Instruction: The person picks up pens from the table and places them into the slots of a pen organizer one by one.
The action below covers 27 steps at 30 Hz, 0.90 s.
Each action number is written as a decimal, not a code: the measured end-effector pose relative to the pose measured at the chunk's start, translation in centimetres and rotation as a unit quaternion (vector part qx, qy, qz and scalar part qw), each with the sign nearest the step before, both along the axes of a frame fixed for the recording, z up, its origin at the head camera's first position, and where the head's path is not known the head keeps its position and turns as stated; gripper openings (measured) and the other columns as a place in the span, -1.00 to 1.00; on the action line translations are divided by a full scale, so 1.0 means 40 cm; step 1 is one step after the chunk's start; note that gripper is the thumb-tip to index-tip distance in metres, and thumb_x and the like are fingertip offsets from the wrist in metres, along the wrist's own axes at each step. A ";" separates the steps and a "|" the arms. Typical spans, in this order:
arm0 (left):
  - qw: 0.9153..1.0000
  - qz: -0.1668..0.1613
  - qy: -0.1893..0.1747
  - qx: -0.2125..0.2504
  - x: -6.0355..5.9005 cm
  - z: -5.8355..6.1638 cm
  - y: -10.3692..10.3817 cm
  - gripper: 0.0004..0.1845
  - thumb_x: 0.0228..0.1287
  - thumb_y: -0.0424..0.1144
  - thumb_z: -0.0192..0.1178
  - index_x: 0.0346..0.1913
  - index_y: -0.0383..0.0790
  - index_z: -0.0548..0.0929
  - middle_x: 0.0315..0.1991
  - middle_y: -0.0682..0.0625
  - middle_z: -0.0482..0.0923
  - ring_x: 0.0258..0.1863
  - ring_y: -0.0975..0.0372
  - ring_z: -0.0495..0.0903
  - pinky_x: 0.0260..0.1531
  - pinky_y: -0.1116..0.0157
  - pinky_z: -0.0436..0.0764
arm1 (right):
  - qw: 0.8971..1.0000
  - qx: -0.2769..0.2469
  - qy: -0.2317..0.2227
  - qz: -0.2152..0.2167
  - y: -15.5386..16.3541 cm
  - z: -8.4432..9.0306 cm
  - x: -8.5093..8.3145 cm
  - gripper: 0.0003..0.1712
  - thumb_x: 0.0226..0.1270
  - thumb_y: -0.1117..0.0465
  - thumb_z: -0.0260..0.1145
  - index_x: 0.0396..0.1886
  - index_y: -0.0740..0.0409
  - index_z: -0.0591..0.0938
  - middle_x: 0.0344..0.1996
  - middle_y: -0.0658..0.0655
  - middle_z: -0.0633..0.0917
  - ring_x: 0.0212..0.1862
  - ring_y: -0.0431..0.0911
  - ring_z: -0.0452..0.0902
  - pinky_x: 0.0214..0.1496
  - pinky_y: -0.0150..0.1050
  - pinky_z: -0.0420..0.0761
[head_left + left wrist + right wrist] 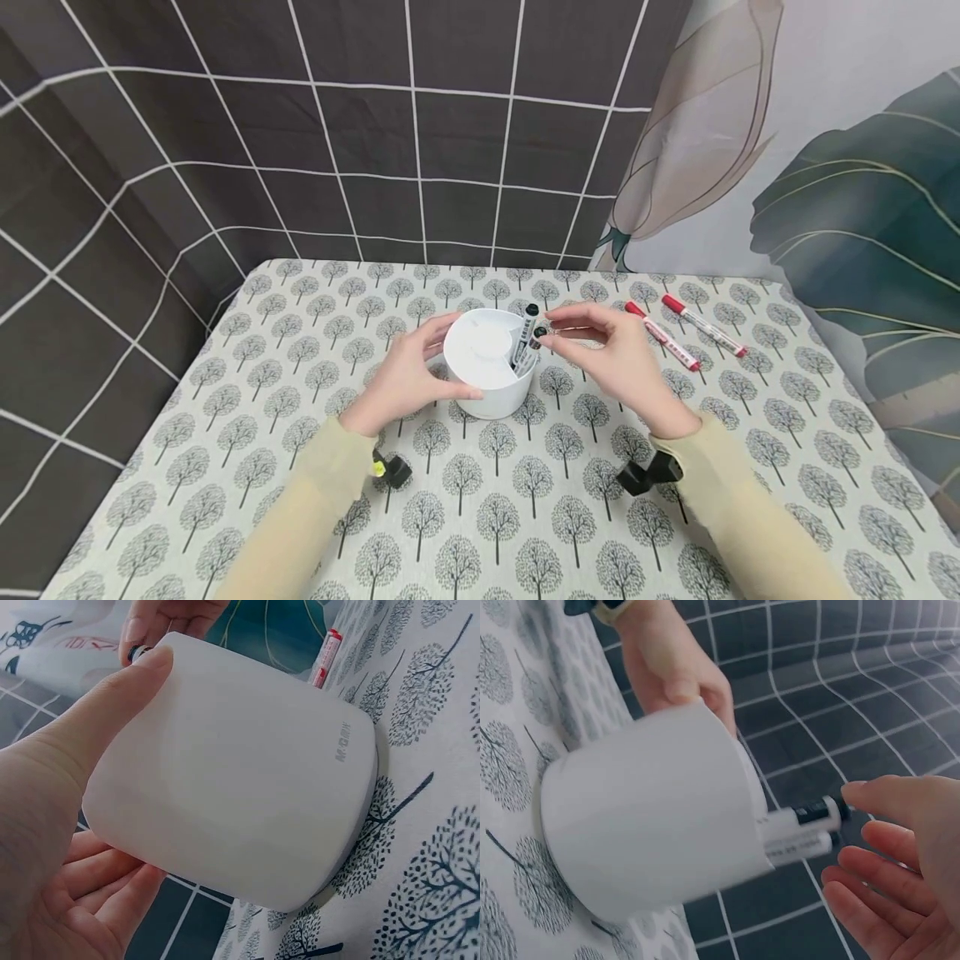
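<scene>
A white round pen holder [491, 402] with raised inner compartments stands on the table. My left hand [408, 371] grips its left side, thumb on the front wall and fingers round the back. Two whiteboard markers with black caps lean together in its right compartment, one marker [527, 327] farther back and the other marker [529, 357] nearer. At the cap of the nearer marker is the thumb of my right hand [618, 358], whose other fingers are extended and apart from the markers. In the right wrist view, both white marker barrels [802, 850] stick out past the rim.
Two red markers lie to the right of my right hand, a nearer one [663, 337] and a farther one [705, 326]. A tree-print cloth [465, 533] covers the table. Behind it hangs a dark grid-patterned curtain [360, 133], with a leaf-print curtain [847, 192] at right.
</scene>
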<state>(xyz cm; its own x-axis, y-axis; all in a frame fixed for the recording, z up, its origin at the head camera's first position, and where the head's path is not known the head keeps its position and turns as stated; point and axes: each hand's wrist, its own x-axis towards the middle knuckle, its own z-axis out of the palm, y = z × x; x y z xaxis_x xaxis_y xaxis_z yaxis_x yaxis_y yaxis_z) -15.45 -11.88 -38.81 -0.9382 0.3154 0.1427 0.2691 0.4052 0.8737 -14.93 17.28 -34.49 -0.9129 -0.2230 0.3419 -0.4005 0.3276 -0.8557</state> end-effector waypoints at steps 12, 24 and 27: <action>0.999 0.035 0.012 -0.030 0.021 -0.017 -0.024 0.34 -0.38 0.24 0.69 0.59 0.20 0.19 0.35 0.03 0.43 0.27 0.09 0.50 0.30 0.01 0.48 | 0.995 0.027 -0.014 -0.094 0.147 -0.002 0.019 -0.63 0.30 0.22 0.51 0.08 0.21 0.73 0.01 0.13 0.75 -0.09 -0.23 0.71 -0.02 -0.45 0.67; 1.000 0.010 0.014 -0.008 0.014 -0.003 0.004 0.34 -0.34 0.13 0.73 0.59 -0.08 0.20 0.50 0.01 0.27 0.39 0.06 0.38 0.37 0.07 0.40 | 0.978 0.077 -0.062 -0.182 0.272 -0.003 0.032 -0.50 0.32 0.00 0.50 0.18 0.10 0.70 0.05 -0.02 0.74 -0.08 -0.37 0.67 -0.10 -0.56 0.63; 1.000 0.015 0.019 -0.009 0.013 -0.003 0.010 0.35 -0.35 0.11 0.73 0.59 -0.11 0.21 0.48 -0.03 0.31 0.37 0.09 0.41 0.37 0.10 0.39 | 0.975 0.092 -0.064 -0.191 0.301 -0.011 0.025 -0.50 0.33 0.01 0.49 0.19 0.11 0.69 0.05 0.01 0.74 -0.10 -0.41 0.66 -0.13 -0.58 0.62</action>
<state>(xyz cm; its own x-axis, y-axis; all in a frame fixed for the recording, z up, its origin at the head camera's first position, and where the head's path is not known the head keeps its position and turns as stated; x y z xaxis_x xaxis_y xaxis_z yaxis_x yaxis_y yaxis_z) -14.93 -11.46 -38.92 -0.9412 0.2907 0.1720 0.2890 0.4295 0.8555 -13.91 29.31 -34.94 -0.9738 0.0953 0.2065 -0.1130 0.5849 -0.8032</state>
